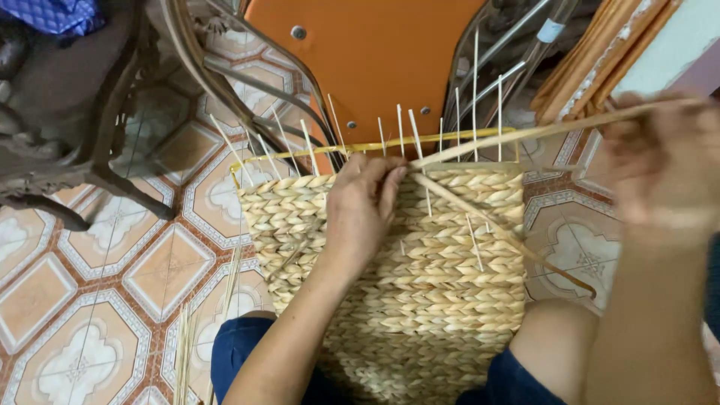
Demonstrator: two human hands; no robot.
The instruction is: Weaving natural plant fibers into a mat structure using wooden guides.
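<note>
A half-woven straw basket (442, 300) of pale braided fibre rests on my lap, with thin white upright stakes (400, 127) rising from its top edge along a yellow wire frame (285, 154). My left hand (362, 210) presses on the top rows of the weave, fingertips at the rim. My right hand (664, 169), blurred at the right edge, pulls a long flat straw strand (525, 133) that runs from the rim near my left fingers out to the right.
An orange chair back (367, 52) stands just behind the basket. A dark carved wooden furniture leg (82, 112) is at the left on patterned floor tiles (97, 300). Loose straw strands (184, 352) lie by my left knee. Metal rods (502, 45) lean behind.
</note>
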